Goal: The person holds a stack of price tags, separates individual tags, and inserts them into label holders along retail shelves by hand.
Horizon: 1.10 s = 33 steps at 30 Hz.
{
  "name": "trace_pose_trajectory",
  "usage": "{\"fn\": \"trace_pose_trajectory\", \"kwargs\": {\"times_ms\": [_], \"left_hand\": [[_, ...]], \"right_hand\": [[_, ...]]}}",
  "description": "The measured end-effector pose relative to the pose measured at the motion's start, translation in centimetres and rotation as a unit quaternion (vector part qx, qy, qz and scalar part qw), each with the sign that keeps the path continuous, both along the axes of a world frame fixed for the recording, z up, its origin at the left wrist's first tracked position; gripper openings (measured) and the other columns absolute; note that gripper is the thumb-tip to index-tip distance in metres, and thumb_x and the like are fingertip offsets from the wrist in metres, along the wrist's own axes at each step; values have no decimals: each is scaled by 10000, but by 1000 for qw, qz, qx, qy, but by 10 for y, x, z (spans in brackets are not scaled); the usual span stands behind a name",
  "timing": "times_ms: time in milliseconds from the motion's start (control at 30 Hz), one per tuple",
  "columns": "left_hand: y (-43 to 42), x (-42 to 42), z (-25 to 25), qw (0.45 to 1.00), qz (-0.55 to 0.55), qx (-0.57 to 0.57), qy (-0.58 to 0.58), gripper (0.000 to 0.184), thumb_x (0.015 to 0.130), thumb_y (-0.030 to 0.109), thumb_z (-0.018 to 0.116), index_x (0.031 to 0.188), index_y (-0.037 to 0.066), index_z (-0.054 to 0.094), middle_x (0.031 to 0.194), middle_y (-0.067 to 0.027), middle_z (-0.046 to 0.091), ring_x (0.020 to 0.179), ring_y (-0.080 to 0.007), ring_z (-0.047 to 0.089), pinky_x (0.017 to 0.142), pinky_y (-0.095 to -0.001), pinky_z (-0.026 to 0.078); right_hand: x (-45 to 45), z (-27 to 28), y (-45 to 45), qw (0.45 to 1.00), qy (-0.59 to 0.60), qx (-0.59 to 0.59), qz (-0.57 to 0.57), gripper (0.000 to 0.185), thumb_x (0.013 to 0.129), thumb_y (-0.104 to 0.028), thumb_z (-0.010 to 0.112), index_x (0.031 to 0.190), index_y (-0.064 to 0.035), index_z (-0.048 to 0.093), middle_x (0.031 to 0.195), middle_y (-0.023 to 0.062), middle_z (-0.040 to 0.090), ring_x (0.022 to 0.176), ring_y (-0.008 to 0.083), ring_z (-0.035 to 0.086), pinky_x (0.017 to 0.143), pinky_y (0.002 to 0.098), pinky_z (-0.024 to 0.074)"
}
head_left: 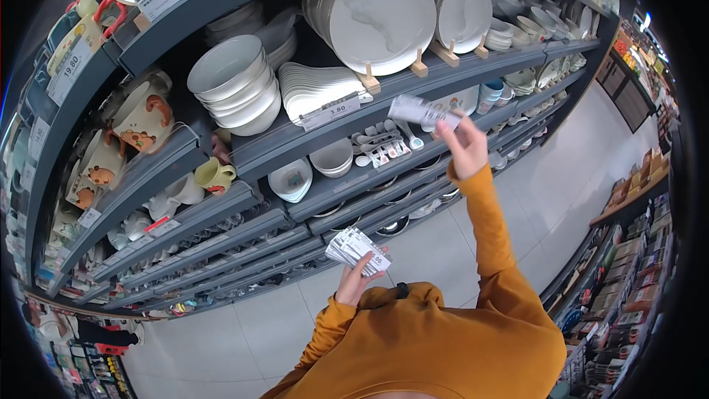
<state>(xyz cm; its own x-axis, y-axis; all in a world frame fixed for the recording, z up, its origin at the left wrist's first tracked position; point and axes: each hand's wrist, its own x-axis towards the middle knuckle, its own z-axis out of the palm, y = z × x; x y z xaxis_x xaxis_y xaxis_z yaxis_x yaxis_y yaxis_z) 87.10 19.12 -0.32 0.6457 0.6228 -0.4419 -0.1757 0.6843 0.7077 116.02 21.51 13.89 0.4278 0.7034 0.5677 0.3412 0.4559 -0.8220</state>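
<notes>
My right hand (465, 144) is raised in front of the upper shelf, its thumb and fingers pinched on a white price label (422, 112). That label is near the shelf edge, below the large white plates (382, 18) on wooden stands. Lower down, my left hand (357, 281) grips a fanned stack of price labels (353, 245) at chest height. A label reading 3.80 (331, 113) sits on the shelf edge below stacked white spoons (314, 87). White bowls (229, 66) are stacked to the left of these spoons.
Lower shelves (325, 199) hold bowls (332, 157), small spoons (384, 140) and a green mug (214, 175). Bear-patterned dishes (144, 118) are at the left. A person (55, 325) is at the lower left. Another display rack (620, 281) lines the right side of the aisle.
</notes>
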Motion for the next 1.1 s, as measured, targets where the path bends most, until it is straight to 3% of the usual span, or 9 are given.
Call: {"fn": "trace_pose_trajectory", "kwargs": {"times_ms": [67,100,200,300,567,800,1100], "left_hand": [[3,-4,0,1000,1,1,5,344,948,252,520,1249,86,497,1215,-98,607,1033,-149,608,781,-272,516],[5,-6,1,1000,1,3,10,347,949,250,520,1252,85,493,1214,-99,608,1032,-148,609,779,-271,517],[8,-9,-1,1000,10,7,9,352,949,244,518,1259,81,484,1211,-104,609,1027,-147,611,769,-267,522],[8,-10,-2,1000,20,8,5,357,948,236,520,1265,78,475,1209,-108,610,1025,-148,613,758,-263,527],[-3,12,5,998,60,8,6,364,944,238,530,1268,83,475,1207,-106,610,1031,-152,610,761,-274,525],[-31,61,7,995,102,7,4,350,949,260,524,1256,95,494,1231,-96,597,1050,-155,600,794,-292,515],[-80,129,4,988,149,-46,-15,368,935,248,544,1272,113,480,1236,-75,599,1071,-132,581,799,-271,495]], "right_hand": [[15,11,11,1000,12,7,-19,300,879,-89,642,1135,51,574,951,52,619,878,100,581,776,231,464],[16,21,13,998,5,-11,-66,299,870,-73,647,1143,29,582,940,69,632,868,109,596,790,246,478],[18,49,21,996,-58,31,-67,293,864,-62,638,1152,-23,599,993,104,651,869,143,629,795,270,494],[43,50,41,979,-180,46,-81,273,872,-69,622,1142,-33,609,1031,89,660,894,157,641,810,284,495],[83,59,81,956,-292,4,-26,201,884,-86,603,1072,-27,638,977,104,674,861,186,659,796,281,495],[101,71,95,960,-208,-82,169,191,916,-115,583,1077,-20,621,1007,77,660,930,151,628,811,274,493],[138,75,99,949,-235,-63,202,187,916,-135,584,1053,-15,631,947,80,679,878,158,648,833,286,489]]}}
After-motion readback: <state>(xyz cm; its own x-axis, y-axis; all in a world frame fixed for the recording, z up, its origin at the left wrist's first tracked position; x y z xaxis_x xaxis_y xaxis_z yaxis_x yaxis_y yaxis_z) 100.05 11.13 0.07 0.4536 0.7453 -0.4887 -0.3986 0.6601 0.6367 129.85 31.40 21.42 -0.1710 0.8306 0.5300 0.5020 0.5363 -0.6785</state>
